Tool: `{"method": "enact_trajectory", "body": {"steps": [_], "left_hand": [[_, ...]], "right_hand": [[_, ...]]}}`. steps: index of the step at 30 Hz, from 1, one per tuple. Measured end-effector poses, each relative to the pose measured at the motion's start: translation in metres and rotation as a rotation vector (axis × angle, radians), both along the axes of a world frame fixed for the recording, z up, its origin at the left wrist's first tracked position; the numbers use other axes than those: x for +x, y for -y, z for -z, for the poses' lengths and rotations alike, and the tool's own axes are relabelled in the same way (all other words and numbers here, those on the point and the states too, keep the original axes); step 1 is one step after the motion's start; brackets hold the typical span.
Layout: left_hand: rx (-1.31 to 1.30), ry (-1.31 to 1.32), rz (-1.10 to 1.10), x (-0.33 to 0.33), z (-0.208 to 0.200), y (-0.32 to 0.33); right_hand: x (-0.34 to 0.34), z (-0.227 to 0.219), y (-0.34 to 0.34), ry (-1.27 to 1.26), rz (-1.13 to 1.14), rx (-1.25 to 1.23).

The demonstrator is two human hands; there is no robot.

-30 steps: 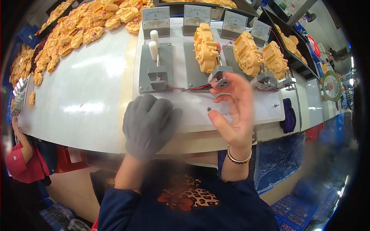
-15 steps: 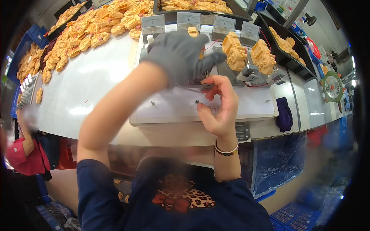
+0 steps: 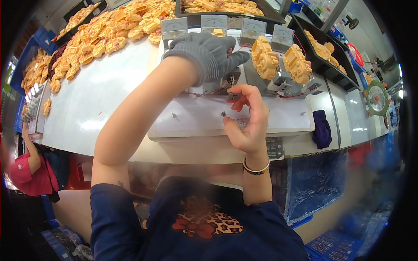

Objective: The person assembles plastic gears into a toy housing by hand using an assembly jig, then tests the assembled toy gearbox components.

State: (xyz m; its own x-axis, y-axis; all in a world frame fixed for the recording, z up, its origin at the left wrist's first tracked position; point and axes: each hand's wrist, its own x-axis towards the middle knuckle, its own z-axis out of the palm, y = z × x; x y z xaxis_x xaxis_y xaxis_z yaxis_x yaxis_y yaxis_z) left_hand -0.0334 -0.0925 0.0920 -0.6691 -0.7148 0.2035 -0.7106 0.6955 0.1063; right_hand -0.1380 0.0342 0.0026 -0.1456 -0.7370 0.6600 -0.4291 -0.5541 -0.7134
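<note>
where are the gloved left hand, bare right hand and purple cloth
Gloved left hand point(image 3: 208, 51), head view: glove's back
Bare right hand point(image 3: 256, 132), head view: palm
Purple cloth point(image 3: 321, 130), head view: its middle

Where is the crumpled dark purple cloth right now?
In the head view, the crumpled dark purple cloth lies at right on the pale worktable, just right of the flat white board and left of the round green fan.

Apparently plastic parts point(image 3: 104, 37) on white table point(image 3: 82, 106)
</note>
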Motion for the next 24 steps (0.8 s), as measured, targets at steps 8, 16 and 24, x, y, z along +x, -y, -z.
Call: {"method": "enact_trajectory", "body": {"steps": [8,16,24], "left_hand": [[-0.074,-0.523,0.156,0.021,-0.02,0.016],[0.724,-0.395,0.492,0.327,0.029,-0.012],[1.63,-0.757,-0.893,0.425,0.276,-0.253]], "right_hand": [[-0.001,0.007,0.0,0.024,0.007,0.008],[0.002,0.016,0.007,0.107,-0.111,-0.009],[0.003,0.007,0.006,0.064,-0.087,0.093]]}}
